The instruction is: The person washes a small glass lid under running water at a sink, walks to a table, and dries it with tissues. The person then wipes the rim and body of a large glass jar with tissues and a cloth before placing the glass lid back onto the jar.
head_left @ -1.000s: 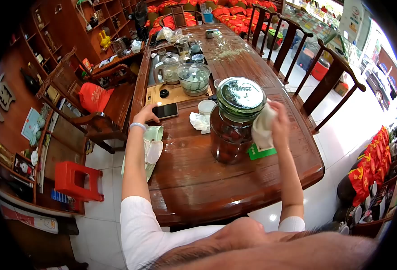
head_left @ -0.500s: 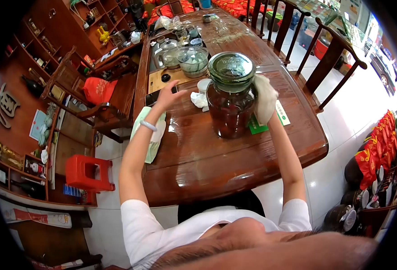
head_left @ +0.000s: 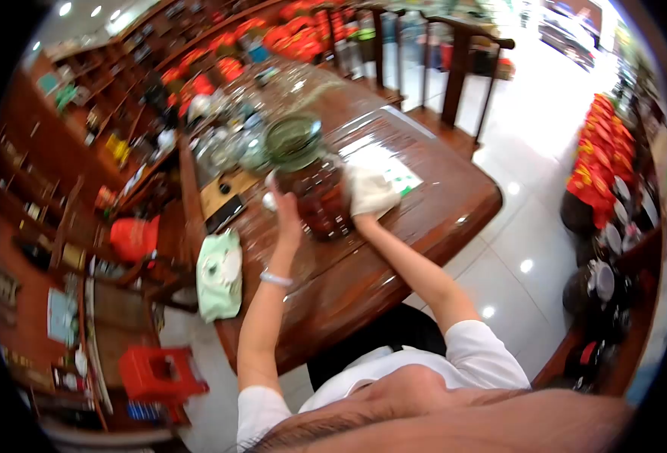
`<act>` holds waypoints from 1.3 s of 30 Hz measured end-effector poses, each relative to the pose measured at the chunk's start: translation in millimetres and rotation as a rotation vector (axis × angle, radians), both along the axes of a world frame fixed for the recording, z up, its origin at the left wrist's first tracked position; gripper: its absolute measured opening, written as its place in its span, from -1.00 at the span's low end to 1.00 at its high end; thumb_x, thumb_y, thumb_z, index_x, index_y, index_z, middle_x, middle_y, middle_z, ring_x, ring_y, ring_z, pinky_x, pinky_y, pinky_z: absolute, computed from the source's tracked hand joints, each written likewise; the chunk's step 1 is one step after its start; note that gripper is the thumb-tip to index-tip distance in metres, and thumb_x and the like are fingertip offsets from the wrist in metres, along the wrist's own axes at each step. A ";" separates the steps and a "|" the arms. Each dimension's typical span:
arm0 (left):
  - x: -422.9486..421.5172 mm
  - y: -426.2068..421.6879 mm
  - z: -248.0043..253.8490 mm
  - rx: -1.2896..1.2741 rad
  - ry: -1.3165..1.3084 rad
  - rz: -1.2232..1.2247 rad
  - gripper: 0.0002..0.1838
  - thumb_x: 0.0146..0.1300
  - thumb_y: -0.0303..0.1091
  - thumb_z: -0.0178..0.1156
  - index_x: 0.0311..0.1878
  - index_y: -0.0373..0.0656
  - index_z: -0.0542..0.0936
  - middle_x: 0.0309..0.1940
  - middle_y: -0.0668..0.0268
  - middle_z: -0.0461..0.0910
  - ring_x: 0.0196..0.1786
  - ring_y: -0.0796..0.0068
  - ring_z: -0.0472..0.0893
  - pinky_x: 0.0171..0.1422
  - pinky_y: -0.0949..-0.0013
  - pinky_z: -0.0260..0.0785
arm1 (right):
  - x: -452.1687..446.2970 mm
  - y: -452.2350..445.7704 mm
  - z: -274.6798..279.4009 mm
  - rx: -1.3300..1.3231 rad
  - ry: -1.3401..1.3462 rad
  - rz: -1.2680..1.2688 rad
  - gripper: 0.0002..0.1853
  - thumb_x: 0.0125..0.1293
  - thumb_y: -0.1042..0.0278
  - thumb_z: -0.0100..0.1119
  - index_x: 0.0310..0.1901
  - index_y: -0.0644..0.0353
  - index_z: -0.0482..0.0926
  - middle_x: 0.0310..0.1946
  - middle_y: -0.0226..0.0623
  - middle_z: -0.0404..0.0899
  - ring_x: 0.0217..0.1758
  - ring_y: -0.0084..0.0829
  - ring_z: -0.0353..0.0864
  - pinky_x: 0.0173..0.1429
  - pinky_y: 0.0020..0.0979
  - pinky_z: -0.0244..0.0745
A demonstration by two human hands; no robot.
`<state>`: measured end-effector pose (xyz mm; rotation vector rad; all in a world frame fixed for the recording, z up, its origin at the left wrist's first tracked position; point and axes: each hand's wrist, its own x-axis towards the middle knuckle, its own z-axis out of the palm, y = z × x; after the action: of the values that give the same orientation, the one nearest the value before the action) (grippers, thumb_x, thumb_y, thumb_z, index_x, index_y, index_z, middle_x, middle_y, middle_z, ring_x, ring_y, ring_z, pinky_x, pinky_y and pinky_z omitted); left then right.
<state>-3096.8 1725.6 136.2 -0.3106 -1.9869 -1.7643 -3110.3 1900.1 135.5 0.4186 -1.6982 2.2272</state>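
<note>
A large glass jar [head_left: 314,192] with dark red contents and a greenish glass lid [head_left: 293,140] stands on the wooden table [head_left: 311,291]. My left hand [head_left: 287,215], a pale bracelet on its wrist, lies against the jar's left side with its fingers stretched up. At the jar's right side is a whitish cloth [head_left: 373,192]; my right hand [head_left: 365,220] is at its lower edge, its fingers mostly hidden by the cloth. A phone [head_left: 225,214] and a light green packet [head_left: 219,273] lie left of my left hand.
Glass tea ware [head_left: 228,147] stands behind the phone, beside a tan board [head_left: 216,195]. A green and white card [head_left: 401,177] lies right of the cloth. A red stool [head_left: 162,374] is at the lower left, dark chairs [head_left: 458,72] at the back right.
My left hand has moved from near the phone to the jar's left side. The cloth stays at the jar's right side with my right hand. The view has turned and blurred.
</note>
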 end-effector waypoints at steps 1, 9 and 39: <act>-7.4 -5.5 -12.2 -0.045 0.128 -0.030 -0.36 0.32 -0.24 -0.16 0.34 -0.21 -0.20 0.27 0.22 0.02 0.25 0.42 0.11 0.30 0.41 -0.05 | 9.1 1.7 -8.7 0.077 0.002 -0.043 -0.69 0.17 0.32 -0.15 -0.09 0.26 0.41 0.04 -0.14 0.33 0.12 -0.28 0.29 0.20 -0.35 0.16; 94.6 37.8 -26.9 0.109 -0.149 0.115 -0.41 0.24 -0.30 -0.01 0.28 -0.22 0.03 0.20 0.18 0.16 0.22 0.36 0.19 0.27 0.34 0.00 | 77.2 6.2 -33.1 0.885 0.258 -0.038 -0.66 0.17 0.27 -0.15 -0.06 0.23 0.40 0.05 -0.16 0.32 0.12 -0.27 0.28 0.20 -0.34 0.15; -6.6 15.4 7.6 0.373 0.103 0.190 -0.48 0.33 -0.10 -0.21 0.18 -0.34 0.19 0.14 0.19 0.25 0.18 0.36 0.24 0.29 0.38 -0.02 | -4.3 -7.9 -73.3 0.216 -0.024 -0.064 -0.46 0.30 0.09 -0.19 0.19 0.30 0.16 0.13 -0.01 0.26 0.21 -0.19 0.23 0.26 -0.36 0.05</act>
<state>-3103.4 1741.1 143.8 -0.0835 -1.5221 -1.9048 -3114.6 1892.2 62.2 0.3829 -1.9452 2.0197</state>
